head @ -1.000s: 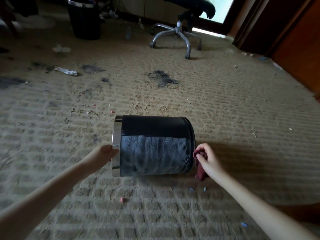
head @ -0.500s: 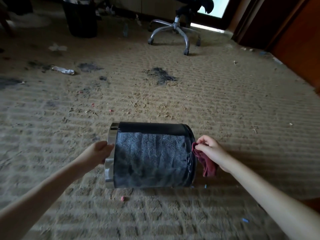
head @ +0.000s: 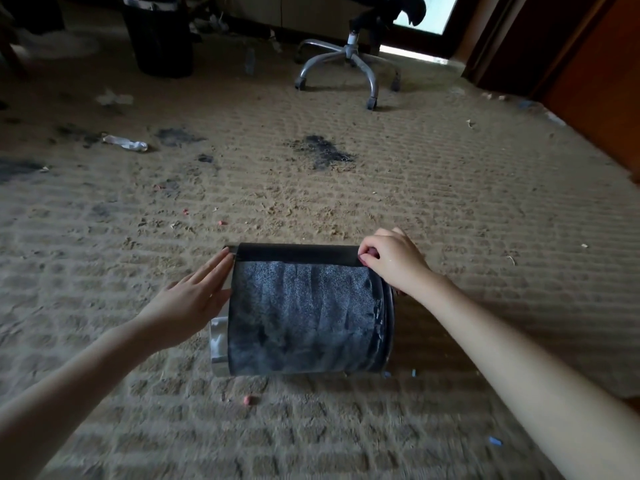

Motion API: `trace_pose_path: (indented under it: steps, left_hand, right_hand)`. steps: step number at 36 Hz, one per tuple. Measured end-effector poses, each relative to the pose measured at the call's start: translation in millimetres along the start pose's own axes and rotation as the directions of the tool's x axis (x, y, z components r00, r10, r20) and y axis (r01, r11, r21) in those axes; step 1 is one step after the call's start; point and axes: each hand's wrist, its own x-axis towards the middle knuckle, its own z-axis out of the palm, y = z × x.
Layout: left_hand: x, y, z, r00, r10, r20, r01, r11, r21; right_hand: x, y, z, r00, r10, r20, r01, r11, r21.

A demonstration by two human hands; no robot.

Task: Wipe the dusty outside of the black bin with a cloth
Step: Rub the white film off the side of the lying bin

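Note:
The black bin [head: 304, 313] lies on its side on the carpet, its metal rim to the left and its base to the right. Grey dust covers its upper side, while a strip along the far edge is clean black. My left hand [head: 197, 296] rests flat against the rim end with its fingers straight. At the bin's far right corner, my right hand [head: 391, 261] is curled round the dark red cloth [head: 371, 251]. Only a scrap of the cloth shows between the fingers.
A second black bin [head: 159, 39] stands at the back left, and an office chair [head: 349, 60] at the back centre. Dark stains [head: 322, 150], a crumpled plastic bottle [head: 126, 143] and small scraps litter the beige carpet. Wooden panelling [head: 595, 64] runs along the right.
My right hand has moved with the cloth from the bin's base up to its far top corner. My left hand has opened flat against the rim.

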Motion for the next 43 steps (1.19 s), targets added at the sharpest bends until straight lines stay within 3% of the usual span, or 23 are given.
trace_pose_path:
  steps: [11, 17, 19, 23, 30, 38, 43]
  left_hand:
    - [12.0, 3.8, -5.1, 1.000, -0.020, 0.003, 0.020, 0.995, -0.102]
    - [17.7, -0.4, -2.0, 0.999, -0.031, -0.021, 0.027, 0.986, -0.166]
    - [17.9, -2.4, 0.0, 0.999, -0.022, -0.024, 0.018, 0.986, -0.167]
    - [12.7, -2.2, 1.1, 1.000, 0.000, -0.030, -0.005, 0.983, -0.181]
    - [10.9, -3.3, 4.0, 0.999, 0.005, -0.042, -0.014, 0.977, -0.214]
    - [14.1, -5.2, 7.9, 0.999, -0.004, -0.048, -0.006, 0.977, -0.211]
    - [14.2, -7.0, 7.8, 0.999, 0.000, -0.047, -0.009, 0.983, -0.182]
  right_hand:
    - [-69.4, 6.9, 27.0, 0.951, -0.194, -0.239, 0.187, 0.981, -0.054]
    - [-118.2, 9.4, 49.9, 0.933, -0.324, -0.157, 0.310, 0.945, -0.108]
    - [-112.4, 10.5, 40.3, 0.931, -0.297, -0.211, 0.290, 0.955, -0.064]
    - [-64.0, 2.3, -0.1, 0.950, -0.061, -0.307, 0.087, 0.993, 0.073]
    - [3.8, 0.0, -3.2, 0.996, 0.054, -0.065, -0.051, 0.997, 0.050]
    - [-64.3, -1.4, 37.0, 0.946, -0.095, -0.311, 0.100, 0.995, 0.000]
    - [-124.9, 1.6, 64.2, 0.943, -0.207, -0.262, 0.201, 0.978, -0.050]
